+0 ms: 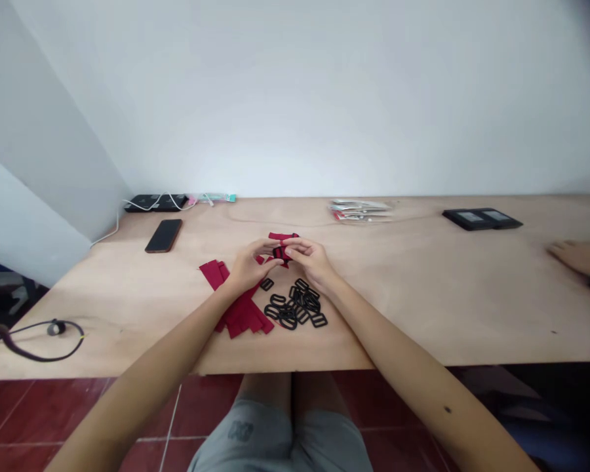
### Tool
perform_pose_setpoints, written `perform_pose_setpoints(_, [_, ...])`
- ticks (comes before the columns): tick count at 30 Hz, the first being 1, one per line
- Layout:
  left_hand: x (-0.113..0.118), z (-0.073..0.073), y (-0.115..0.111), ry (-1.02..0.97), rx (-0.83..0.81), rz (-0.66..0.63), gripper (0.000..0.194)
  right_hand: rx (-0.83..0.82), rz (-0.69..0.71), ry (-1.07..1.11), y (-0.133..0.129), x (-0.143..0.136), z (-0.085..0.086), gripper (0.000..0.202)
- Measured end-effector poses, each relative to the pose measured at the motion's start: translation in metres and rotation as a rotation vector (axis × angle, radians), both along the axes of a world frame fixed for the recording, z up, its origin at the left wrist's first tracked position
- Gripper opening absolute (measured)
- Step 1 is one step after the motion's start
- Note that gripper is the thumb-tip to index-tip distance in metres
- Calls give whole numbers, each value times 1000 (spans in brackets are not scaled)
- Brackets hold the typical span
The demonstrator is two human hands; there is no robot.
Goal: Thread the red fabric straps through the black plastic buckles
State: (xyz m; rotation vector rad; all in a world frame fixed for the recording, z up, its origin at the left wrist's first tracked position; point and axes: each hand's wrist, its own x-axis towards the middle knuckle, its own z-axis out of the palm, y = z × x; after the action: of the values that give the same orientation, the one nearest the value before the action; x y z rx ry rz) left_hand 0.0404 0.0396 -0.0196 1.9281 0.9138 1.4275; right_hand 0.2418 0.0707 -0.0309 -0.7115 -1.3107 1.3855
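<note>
My left hand (252, 265) and my right hand (313, 258) meet over the table, fingers pinched together. Between them is a black slide buckle (278, 252) with a piece of red webbing strap (287, 252) at it. The left fingers grip the buckle's side, while the right fingers pinch the strap; how far it is threaded is too small to tell. More red webbing shows just behind the fingertips. Under my left wrist lies a pile of cut red straps (243, 314). Loose black slide buckles (302, 303) are heaped between my forearms.
A phone (164, 236), black boxes with a white cable (156, 202) and a black cable loop (56, 328) lie left. Plastic packets (361, 210) sit by the wall. Right are a black case (482, 218) and another person's hand (580, 256) wearing a watch.
</note>
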Motion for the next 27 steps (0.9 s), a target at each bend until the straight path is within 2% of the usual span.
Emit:
perform_pose_setpoints(6, [3,-1,1,-61,-76,-34,43,-17,51,15,-3,-2,1,36])
perform_pose_setpoints(14, [3,6,-3,-62,-32,-39,49,-70,55,93,-5,-3,6,41])
perform_pose_setpoints(20, [7,4,-2,-46,-18,-13,49,-139,27,111,-8,-5,10,46])
perform_pose_setpoints(27, [7,6,-4,-12,35,55,45,-58,-34,98,-4,-4,5,39])
